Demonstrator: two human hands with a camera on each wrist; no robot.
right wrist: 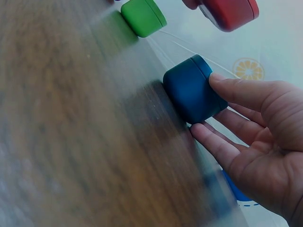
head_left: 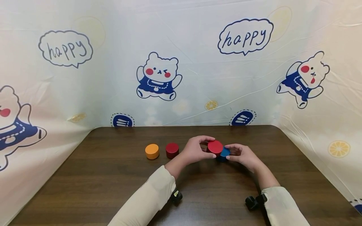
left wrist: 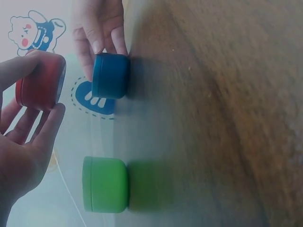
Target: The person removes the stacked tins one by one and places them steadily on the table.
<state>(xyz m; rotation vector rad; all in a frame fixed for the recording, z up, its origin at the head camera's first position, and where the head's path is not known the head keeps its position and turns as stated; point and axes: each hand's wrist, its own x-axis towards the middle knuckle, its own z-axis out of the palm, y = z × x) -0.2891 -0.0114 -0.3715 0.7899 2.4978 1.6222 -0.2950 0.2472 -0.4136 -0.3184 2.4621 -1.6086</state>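
My left hand [head_left: 195,151] grips a round red lidded tin [head_left: 215,147] between thumb and fingers, lifted off the table. Just right of it, the thumb and fingers of my right hand [head_left: 246,157] hold a similar blue tin [right wrist: 189,90] low at the tabletop. In the head view the red tin partly covers the blue one [head_left: 225,152]. A green tin [left wrist: 106,184] stands on the table near the left hand in the left wrist view; the head view does not show it.
An orange tin [head_left: 152,151] and a dark red tin [head_left: 172,150] stand side by side on the brown wooden table [head_left: 113,185], left of the hands. A printed cloth [head_left: 195,78] with cartoon bears hangs behind the table's far edge and along its sides.
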